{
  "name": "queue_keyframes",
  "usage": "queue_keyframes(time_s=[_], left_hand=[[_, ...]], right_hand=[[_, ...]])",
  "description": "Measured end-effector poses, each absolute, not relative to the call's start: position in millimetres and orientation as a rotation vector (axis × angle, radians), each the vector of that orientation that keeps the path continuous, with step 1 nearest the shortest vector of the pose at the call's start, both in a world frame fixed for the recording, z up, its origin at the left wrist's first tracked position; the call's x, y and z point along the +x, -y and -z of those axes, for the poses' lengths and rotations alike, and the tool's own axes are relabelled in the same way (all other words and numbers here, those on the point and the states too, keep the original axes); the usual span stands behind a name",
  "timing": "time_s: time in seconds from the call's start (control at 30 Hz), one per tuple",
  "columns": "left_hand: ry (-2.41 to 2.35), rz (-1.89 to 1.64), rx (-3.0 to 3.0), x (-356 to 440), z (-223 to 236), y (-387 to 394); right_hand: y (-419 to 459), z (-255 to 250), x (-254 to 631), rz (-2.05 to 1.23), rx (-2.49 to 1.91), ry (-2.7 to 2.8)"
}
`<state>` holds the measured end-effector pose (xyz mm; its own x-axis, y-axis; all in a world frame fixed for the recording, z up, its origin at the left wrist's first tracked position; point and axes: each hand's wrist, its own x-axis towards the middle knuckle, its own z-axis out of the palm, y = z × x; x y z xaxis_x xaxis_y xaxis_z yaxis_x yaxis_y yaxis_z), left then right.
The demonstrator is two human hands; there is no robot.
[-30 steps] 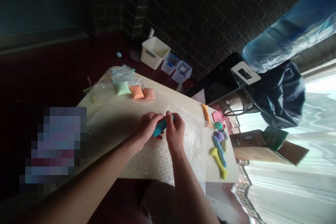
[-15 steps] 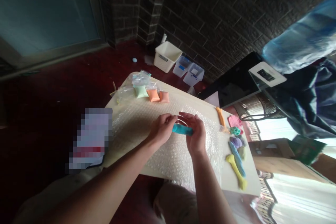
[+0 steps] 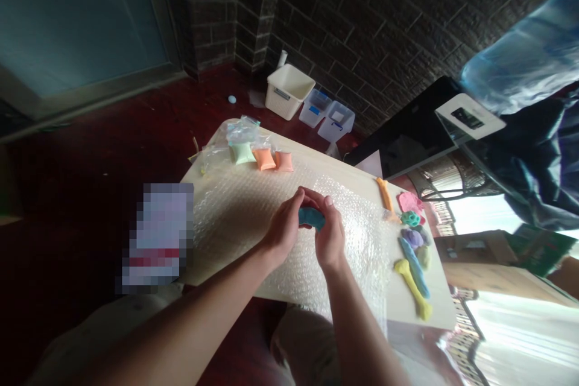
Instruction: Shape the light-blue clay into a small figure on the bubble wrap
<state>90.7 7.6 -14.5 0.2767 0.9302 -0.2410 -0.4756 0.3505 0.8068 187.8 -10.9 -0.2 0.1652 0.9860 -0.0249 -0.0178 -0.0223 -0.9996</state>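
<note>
Both of my hands meet over a sheet of bubble wrap (image 3: 253,217) on a pale table (image 3: 443,307). Between them is a lump of teal clay (image 3: 311,217). My left hand (image 3: 286,230) curls round its left side and my right hand (image 3: 329,235) wraps its right side, fingers pressed on the clay. Much of the lump is hidden by my fingers.
Finished clay shapes lie along the table's right edge: an orange strip (image 3: 385,194), a pink piece (image 3: 408,201), a blue strip (image 3: 414,259), a yellow bone shape (image 3: 411,280). Small clay packets (image 3: 260,157) sit at the far end. White bins (image 3: 289,89) stand on the floor beyond.
The clay was a long roll held out between my hands. Now my hands have closed together and the roll is bunched into a shorter lump.
</note>
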Motion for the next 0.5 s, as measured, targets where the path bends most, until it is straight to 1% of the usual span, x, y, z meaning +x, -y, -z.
queue_keyframes(time_s=[0.27, 0.5], left_hand=[[-0.642, -0.999, 0.366, 96, 3, 2], [-0.512, -0.907, 0.381, 92, -2, 6]], right_hand=[[10, -2, 191, -0.882, -1.399, 1.205], [9, -1, 192, -0.813, -1.360, 1.273]])
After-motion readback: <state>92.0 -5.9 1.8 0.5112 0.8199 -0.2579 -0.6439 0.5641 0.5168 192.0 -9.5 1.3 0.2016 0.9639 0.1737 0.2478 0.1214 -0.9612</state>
